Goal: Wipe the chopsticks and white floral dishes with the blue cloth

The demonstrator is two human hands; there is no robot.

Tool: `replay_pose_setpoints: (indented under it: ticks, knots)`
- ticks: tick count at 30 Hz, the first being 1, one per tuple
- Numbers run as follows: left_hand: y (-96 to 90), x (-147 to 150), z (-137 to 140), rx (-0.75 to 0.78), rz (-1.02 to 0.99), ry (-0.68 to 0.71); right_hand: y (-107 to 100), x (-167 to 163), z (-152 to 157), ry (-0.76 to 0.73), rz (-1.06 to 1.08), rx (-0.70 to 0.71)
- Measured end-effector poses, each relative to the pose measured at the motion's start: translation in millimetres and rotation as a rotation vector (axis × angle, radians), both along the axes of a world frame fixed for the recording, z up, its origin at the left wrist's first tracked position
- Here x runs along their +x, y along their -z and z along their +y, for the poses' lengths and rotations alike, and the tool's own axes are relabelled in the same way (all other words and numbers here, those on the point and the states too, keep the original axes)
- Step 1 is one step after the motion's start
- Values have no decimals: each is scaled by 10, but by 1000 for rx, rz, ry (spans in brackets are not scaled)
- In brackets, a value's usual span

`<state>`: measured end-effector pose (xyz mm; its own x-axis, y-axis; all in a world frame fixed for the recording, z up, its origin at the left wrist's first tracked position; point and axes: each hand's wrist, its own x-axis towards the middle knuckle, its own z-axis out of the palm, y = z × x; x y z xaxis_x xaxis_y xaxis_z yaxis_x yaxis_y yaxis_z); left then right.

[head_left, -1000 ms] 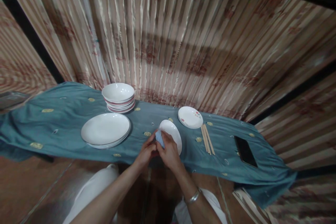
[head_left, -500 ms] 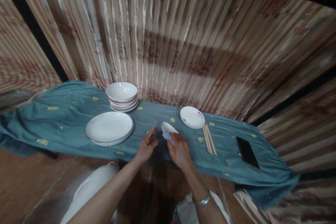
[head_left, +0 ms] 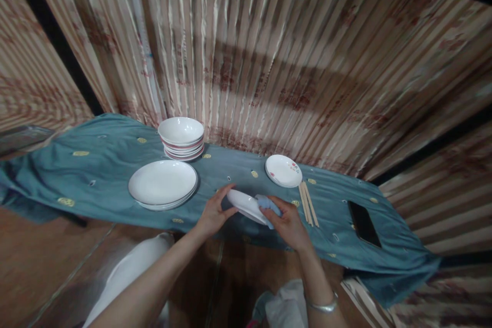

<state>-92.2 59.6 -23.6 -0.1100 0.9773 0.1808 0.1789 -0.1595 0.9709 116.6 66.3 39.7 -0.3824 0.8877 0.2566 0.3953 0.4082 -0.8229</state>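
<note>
Just above the front of the table, a small white plate (head_left: 246,204) is held tilted between my two hands. My left hand (head_left: 213,213) pinches its left rim, thumb below and fingers above. At its right end, my right hand (head_left: 289,223), with a silver bangle on the wrist, is closed on a light blue cloth (head_left: 268,204) folded over the rim. Whether a second plate lies under the first I cannot tell. Two or so small flower-patterned plates (head_left: 283,170) are stacked just beyond my right hand.
On the teal tablecloth (head_left: 223,164), large oval plates (head_left: 163,183) are stacked at left, with a pile of bowls (head_left: 181,133) behind. Several wooden chopsticks (head_left: 308,204) and a black phone (head_left: 363,223) lie at right. A pleated curtain (head_left: 246,61) hangs behind the table.
My left hand, free and apart before, has closed on the plate's left rim. The plate is raised and turned towards me; my right hand with the cloth has shifted to its right end.
</note>
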Motion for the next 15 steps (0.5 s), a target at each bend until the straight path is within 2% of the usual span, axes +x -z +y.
replay_pose_setpoints:
  ticks: [6, 11, 15]
  knots:
    - [2, 66, 13, -6, -37, -102, 70, 17, 128, 165, 17, 123]
    - [-58, 154, -14, -13, -31, -54, 267, -55, 244, 388, 84, 333]
    - [-49, 232, 7, -58, -113, -31, 350, -80, 320, 472, 119, 366]
